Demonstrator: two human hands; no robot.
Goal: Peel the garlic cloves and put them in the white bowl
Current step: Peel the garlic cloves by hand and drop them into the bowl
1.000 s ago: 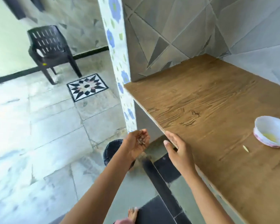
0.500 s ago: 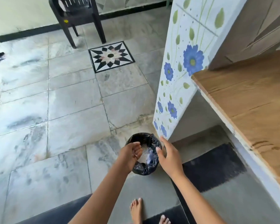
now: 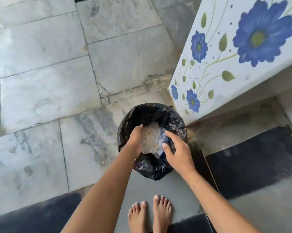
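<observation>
Grey floor tiles (image 3: 41, 81) bore a round black-bagged bin (image 3: 150, 110) beneath the left hand (image 3: 136, 140), tipped apparently for dumping, grip unclear; right hand (image 3: 179, 153) alongside, fingers spread, empty.

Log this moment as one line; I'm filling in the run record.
phase: at bin | left hand: over bin, grip unclear | right hand: open, over bin rim | white bowl: not in view

No word, number or brand can be read anywhere here. The white panel (image 3: 214, 52) carries only painted blue flowers. The black bin bag (image 3: 150, 167) is unmarked.
</observation>
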